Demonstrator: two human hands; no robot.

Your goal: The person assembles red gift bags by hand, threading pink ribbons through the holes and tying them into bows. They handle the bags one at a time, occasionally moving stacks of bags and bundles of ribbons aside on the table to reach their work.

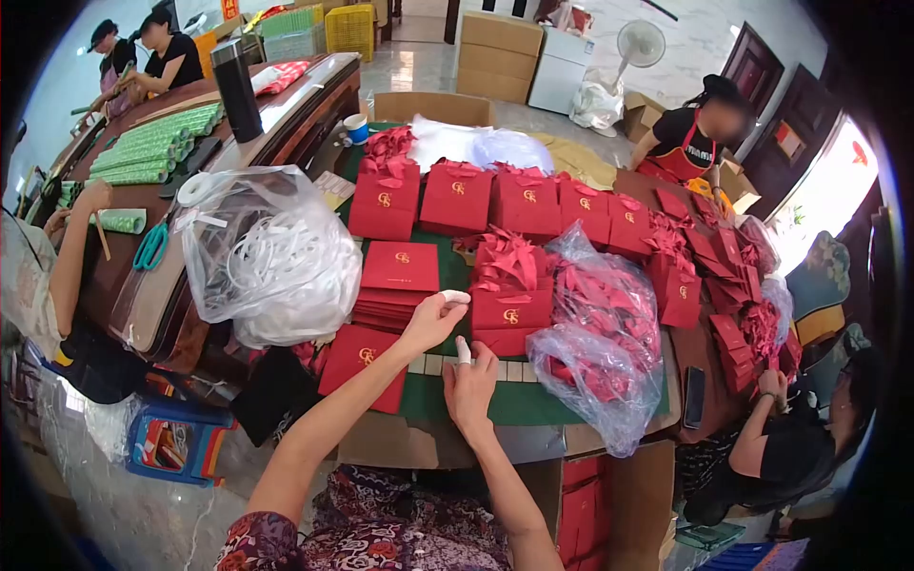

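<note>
My left hand (436, 319) has its fingers together at the left edge of a red bag with gold lettering (512, 309), whose top is heaped with red ribbon (505, 259). Just below that bag is my right hand (470, 381), fingers apart, with a white cover on one finger. White covers also show on my left fingertips. Flat red bags (400, 265) lie stacked left of the ribboned bag, and another flat red bag (365, 357) lies nearer me. Whether my left fingers pinch the bag's edge is too small to tell.
Plastic bags of white cord (276, 257) and red ribbon (605, 333) flank the work spot. Filled red bags (528, 202) stand in a row behind. A phone (695, 395), scissors (151, 246) and a tall flask (236, 90) lie farther out. Other people work at both sides.
</note>
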